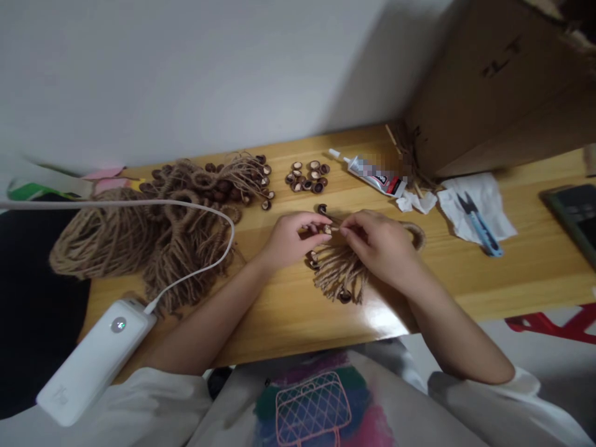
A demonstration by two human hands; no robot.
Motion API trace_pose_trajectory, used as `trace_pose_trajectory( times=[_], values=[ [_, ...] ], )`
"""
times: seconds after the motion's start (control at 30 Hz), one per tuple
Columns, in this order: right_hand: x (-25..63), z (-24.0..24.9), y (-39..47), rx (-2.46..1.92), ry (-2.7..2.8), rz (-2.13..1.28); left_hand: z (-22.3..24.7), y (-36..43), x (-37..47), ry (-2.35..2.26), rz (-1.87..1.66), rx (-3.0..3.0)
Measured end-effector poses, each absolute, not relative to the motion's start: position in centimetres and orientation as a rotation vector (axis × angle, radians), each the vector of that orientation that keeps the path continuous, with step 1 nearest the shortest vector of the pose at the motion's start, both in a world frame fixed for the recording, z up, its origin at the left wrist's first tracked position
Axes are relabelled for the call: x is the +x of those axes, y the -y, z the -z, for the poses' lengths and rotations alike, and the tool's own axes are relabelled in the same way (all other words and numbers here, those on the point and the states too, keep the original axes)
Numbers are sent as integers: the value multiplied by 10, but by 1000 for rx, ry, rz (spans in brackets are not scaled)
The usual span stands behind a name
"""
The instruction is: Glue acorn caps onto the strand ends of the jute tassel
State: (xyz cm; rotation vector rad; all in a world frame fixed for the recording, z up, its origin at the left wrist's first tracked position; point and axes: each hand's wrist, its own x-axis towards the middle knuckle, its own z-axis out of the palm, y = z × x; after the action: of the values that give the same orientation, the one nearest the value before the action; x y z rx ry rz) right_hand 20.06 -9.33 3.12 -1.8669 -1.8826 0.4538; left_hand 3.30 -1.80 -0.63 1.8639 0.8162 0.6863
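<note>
Between the thumb and fingertips of my left hand [293, 239] is a small nut shell [327, 230]. My right hand [384, 248] pinches the end of a thin twine strand [335, 230] right beside that shell. Under and below my hands lies a fringed twine bundle [338, 270], its strands fanned towards the table's front edge. Dark shells sit at some strand ends, one at the bottom [344, 297] and one above my left fingertips [322, 209]. A twine-wrapped ring [416, 236] shows just beyond my right hand, partly hidden by it.
Loose half shells [307, 177] lie behind my hands, beside a glue tube [377, 177]. Twine pieces [177, 261] and a twine coil [105, 239] cover the left. Blue snips [484, 231] rest on white tissue [500, 208]. A white power bank [95, 363], cardboard box [507, 93] and phone [575, 214] surround this.
</note>
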Motion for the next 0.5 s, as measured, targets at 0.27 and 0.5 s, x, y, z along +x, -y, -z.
trace_pose_trajectory(
  times=[0.27,0.5],
  values=[
    [200,-31,93,-1843,1927,-490,7,18,33,-826,-681,1880],
    [199,-33,94,-1851,1931,-478,7,17,33,-833,-665,1879]
  ],
)
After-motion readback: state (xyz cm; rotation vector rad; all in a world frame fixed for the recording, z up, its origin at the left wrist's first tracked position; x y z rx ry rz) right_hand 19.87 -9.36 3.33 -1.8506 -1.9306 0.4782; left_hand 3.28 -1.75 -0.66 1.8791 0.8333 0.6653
